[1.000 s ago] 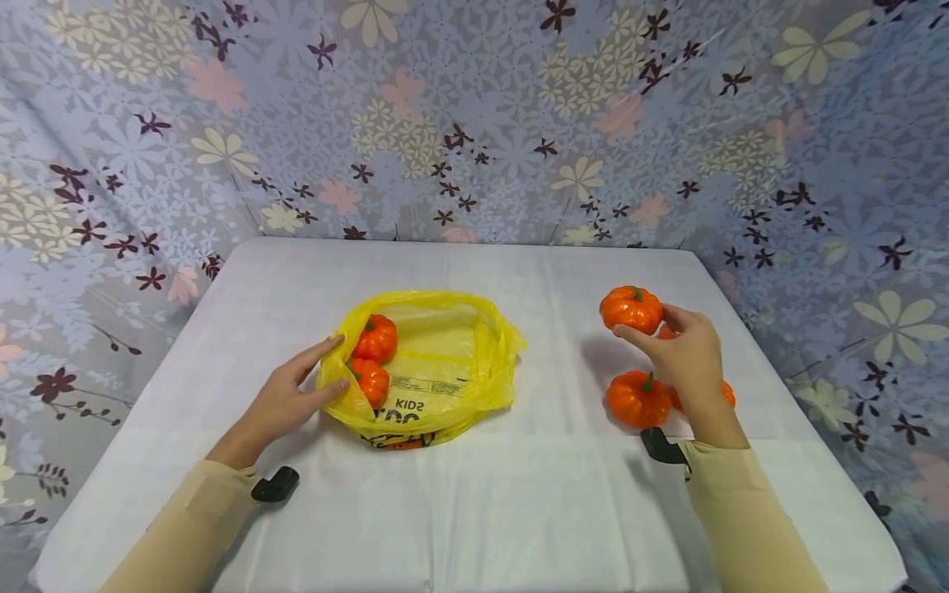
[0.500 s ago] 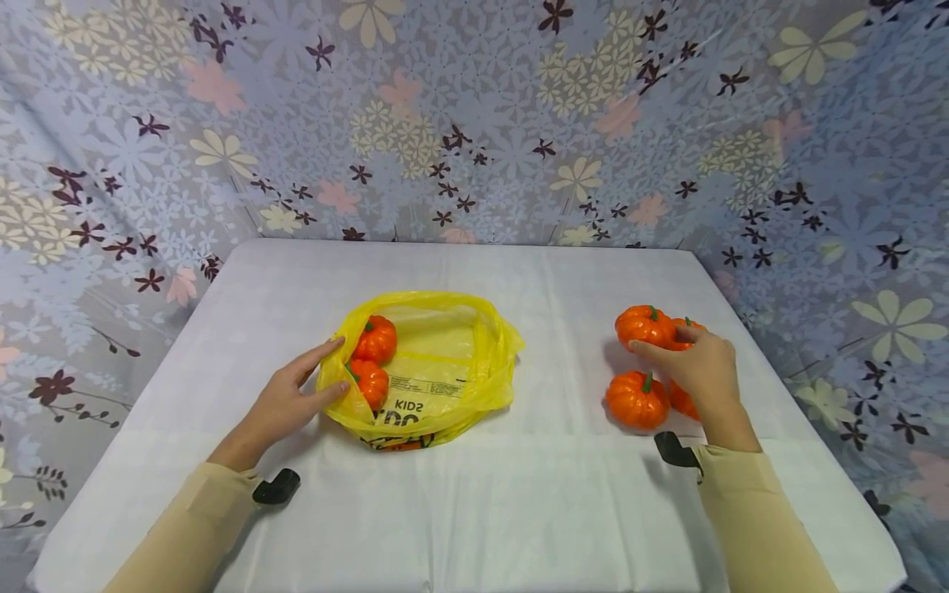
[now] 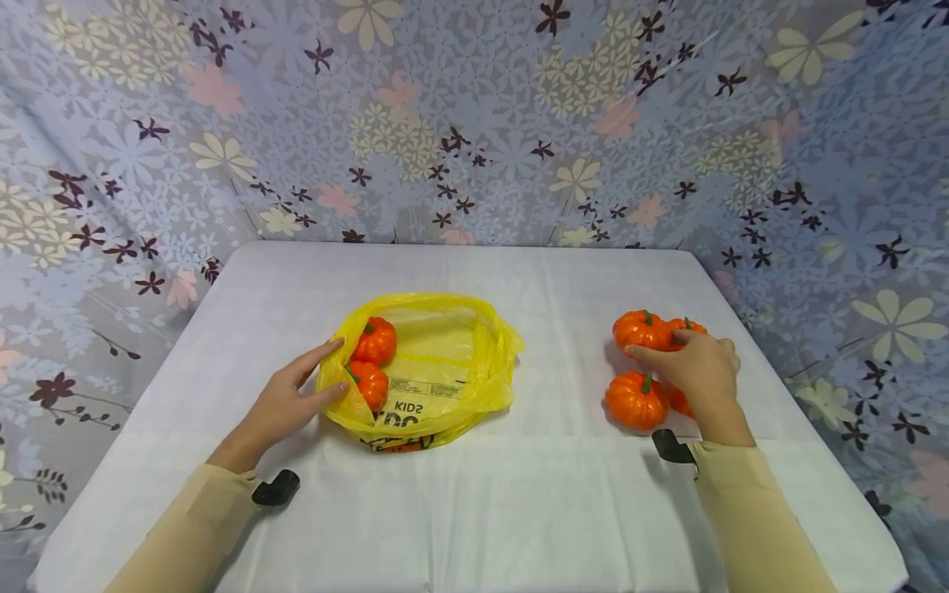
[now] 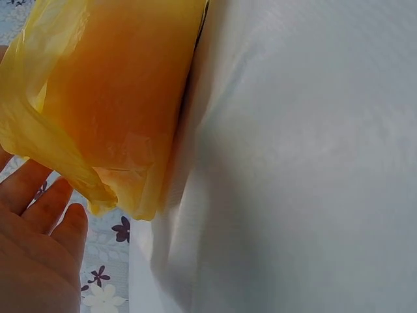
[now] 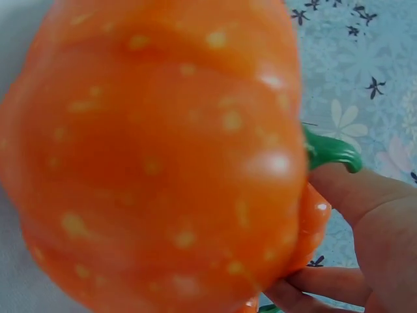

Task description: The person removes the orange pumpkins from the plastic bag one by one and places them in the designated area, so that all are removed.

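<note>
A yellow plastic bag (image 3: pixel 489 395) stands with its mouth spread on the left half of the table. Inside, against its left side, lie two orange toy pumpkins (image 3: pixel 375 341). My left hand (image 3: pixel 285 403) holds the bag's left rim, thumb and fingers spread along it; the left wrist view shows fingers (image 4: pixel 39 202) beside the plastic. At the right, my right hand (image 3: pixel 700 371) grips an orange toy pumpkin (image 3: pixel 639 328) between thumb and fingers. This pumpkin (image 5: pixel 156 156), with a green stem, fills much of the right wrist view. Whether it touches the table is unclear.
More toy pumpkins sit near my right hand: one in front (image 3: pixel 636 401), one behind (image 3: pixel 688 324), and one partly hidden under the hand (image 3: pixel 680 402). A white cloth (image 3: pixel 482 511) covers the table. Floral fabric (image 3: pixel 474 123) hangs behind it.
My right hand has brought its pumpkin down and slightly right, next to the other pumpkins, then shifted a touch left. My left hand and the bag have stayed in place.
</note>
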The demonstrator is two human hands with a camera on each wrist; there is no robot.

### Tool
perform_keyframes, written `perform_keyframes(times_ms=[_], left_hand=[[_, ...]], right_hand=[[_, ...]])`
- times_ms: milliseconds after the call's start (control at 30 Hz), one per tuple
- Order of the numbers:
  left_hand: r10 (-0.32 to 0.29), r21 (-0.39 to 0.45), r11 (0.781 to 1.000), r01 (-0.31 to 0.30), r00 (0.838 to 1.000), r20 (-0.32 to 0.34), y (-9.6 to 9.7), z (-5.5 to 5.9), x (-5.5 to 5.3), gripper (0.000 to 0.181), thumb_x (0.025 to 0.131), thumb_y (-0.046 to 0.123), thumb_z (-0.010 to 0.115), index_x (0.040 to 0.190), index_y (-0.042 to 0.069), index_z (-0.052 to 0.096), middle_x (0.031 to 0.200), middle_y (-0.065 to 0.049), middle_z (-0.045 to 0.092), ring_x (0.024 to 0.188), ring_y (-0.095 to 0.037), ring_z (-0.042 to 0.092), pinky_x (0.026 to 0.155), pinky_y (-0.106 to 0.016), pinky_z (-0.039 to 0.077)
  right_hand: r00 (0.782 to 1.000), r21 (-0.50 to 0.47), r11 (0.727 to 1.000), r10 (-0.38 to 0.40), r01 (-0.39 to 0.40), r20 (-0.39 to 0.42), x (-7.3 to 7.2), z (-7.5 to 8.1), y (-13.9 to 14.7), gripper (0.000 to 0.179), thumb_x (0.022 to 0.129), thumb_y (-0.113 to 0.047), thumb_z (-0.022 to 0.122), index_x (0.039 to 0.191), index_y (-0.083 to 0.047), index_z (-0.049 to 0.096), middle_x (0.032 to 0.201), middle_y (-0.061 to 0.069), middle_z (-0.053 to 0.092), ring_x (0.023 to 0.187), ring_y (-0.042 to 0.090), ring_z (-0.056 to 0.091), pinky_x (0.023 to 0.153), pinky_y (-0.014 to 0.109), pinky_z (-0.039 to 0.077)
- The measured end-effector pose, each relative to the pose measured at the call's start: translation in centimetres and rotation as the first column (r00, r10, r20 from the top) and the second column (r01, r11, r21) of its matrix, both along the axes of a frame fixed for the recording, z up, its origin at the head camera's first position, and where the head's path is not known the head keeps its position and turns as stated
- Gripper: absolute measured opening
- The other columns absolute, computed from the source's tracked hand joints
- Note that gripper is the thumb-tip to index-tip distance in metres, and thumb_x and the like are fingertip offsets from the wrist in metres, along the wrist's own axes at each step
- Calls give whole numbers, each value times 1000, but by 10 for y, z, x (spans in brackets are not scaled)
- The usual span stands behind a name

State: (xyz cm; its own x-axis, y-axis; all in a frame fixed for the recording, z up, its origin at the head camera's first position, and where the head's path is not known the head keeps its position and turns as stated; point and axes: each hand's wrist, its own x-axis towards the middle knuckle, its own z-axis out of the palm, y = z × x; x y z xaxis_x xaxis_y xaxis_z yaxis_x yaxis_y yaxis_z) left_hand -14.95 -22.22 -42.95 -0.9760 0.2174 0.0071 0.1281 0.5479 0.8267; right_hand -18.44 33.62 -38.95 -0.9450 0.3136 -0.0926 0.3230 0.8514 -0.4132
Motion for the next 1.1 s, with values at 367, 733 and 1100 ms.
perform_keyframes(times_ms=[367,733,1100], left_hand=[[10,-8,1000,-10,1000,17,-2,1,-1,71,96,39,69,157,18,39,163,-10,29,150,-36,21,118,-61,21],[9,-6,1000,-9,1000,5,-3,-1,-3,71,96,38,69,157,18,39,163,-10,30,150,-36,21,118,-60,21],[3,0,1000,-3,1000,-7,-1,-2,-4,69,97,37,69,156,19,40,163,-9,30,150,-35,21,118,-60,21]], right_hand=[[996,94,992,84,-88,39,-6,-5,-2,110,73,-77,71,140,8,51,128,35,53,108,56,37,88,66,29],[997,44,996,78,-78,-2,-6,-4,3,108,75,-71,75,147,4,45,137,35,50,118,59,39,95,69,29],[956,-254,964,5,-82,-292,1,17,-12,112,78,-64,77,162,-12,23,161,18,29,145,43,28,112,64,29]])
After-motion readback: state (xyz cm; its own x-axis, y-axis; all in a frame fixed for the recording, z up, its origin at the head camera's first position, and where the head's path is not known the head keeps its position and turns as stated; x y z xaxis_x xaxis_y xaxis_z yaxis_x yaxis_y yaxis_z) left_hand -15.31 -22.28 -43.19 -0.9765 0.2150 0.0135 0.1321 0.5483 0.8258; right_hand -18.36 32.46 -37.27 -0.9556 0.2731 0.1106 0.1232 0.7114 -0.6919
